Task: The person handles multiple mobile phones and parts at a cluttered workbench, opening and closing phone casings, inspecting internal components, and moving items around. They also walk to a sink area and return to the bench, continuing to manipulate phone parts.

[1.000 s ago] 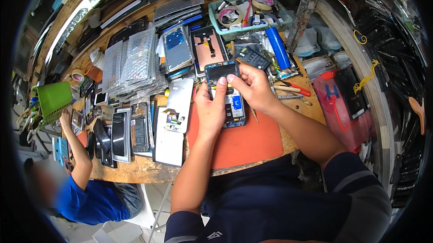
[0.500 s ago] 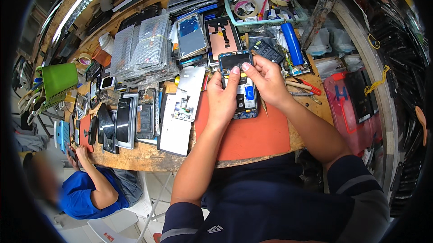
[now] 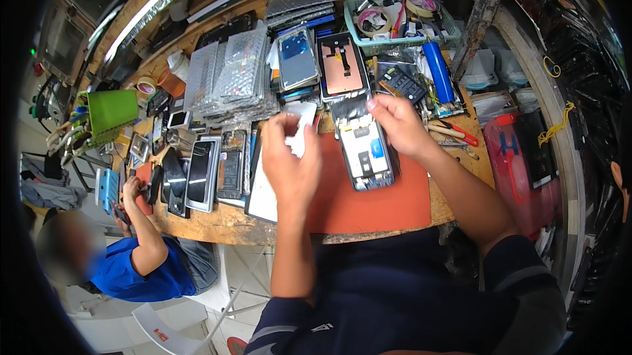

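An opened smartphone, its back off and its inside bared, is tilted above the orange-red mat. At its upper right corner my right hand grips it, thumb on top. The phone's upper part looks dark and slightly smeared by motion. My left hand is off the phone, thumb and fingers apart and curved, over a pale, flat phone panel. Part of that panel shows between the fingers; whether they touch it I cannot tell. Beneath lies a white sheet-like panel.
Phones stand in a row at left, near bubble-wrapped stacks. Behind are a copper-backed screen part and a green basket of tapes. A blue cylinder and pliers lie right. A person in blue works at left.
My left hand has let go of the phone and moved left over the pale panel. My right hand keeps hold of the phone. The whole view has shifted slightly.
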`<state>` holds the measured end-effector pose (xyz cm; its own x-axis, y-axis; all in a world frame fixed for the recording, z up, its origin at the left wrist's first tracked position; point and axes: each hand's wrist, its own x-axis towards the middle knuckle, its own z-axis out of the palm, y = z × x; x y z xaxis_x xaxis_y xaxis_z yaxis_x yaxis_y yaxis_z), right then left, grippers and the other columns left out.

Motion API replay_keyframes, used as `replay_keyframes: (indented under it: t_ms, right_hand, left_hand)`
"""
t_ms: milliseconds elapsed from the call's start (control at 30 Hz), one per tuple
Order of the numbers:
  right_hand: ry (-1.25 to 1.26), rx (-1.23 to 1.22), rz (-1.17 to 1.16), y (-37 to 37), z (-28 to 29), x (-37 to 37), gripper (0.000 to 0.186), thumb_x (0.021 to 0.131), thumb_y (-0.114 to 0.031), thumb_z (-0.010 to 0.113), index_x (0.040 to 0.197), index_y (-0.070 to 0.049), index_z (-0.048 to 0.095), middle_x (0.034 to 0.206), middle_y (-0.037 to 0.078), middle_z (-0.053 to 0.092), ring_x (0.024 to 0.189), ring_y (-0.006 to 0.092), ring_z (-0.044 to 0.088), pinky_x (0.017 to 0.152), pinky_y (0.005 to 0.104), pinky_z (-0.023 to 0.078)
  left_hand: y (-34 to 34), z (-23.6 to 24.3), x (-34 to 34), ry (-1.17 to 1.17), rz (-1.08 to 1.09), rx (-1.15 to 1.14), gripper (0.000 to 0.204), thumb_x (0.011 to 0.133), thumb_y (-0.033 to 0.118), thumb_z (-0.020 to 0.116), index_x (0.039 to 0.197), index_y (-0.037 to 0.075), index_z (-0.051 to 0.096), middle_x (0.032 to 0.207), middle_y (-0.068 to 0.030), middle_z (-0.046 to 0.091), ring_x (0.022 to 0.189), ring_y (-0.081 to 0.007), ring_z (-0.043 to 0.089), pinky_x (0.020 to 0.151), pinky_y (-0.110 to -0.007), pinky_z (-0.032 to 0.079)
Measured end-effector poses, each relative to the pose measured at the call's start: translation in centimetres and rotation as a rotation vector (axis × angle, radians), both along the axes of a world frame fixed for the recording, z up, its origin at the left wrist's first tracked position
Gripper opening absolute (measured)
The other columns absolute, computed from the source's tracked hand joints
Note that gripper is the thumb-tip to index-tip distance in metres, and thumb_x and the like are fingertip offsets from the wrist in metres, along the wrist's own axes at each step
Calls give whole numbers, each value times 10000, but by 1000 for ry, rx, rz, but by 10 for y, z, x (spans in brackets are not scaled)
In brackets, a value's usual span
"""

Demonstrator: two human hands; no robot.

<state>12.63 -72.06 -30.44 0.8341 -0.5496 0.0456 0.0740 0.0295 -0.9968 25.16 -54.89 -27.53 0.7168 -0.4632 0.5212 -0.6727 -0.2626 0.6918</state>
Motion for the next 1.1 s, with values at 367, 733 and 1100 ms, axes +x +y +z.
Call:
replay_keyframes:
  t_ms: [367,733,1100]
  right_hand:
    - [198,-433,278,32,-9,7,366,986,-286,612,818,38,636,705,223,645,662,353,652,633,459,484]
    - [256,-446,300,40,-5,0,289,974,-254,628,940,32,654,778,210,687,772,373,684,714,475,502]
    - [117,-1037,-15,36,-20,-1,160,912,-196,661,919,-38,684,842,155,690,760,382,691,675,489,549]
  left_hand:
    - [44,-23,22,-144,117,581,797,750,260,846,1424,49,476,1209,-254,574,1118,-423,577,975,-486,470]
    - [54,85,25,-282,380,343,652,766,324,803,1297,16,583,1046,-161,670,963,-340,664,868,-429,522]
    - [-18,54,93,-616,478,331,578,873,473,718,1242,35,641,1299,-212,582,1254,-385,510,1054,-513,380]
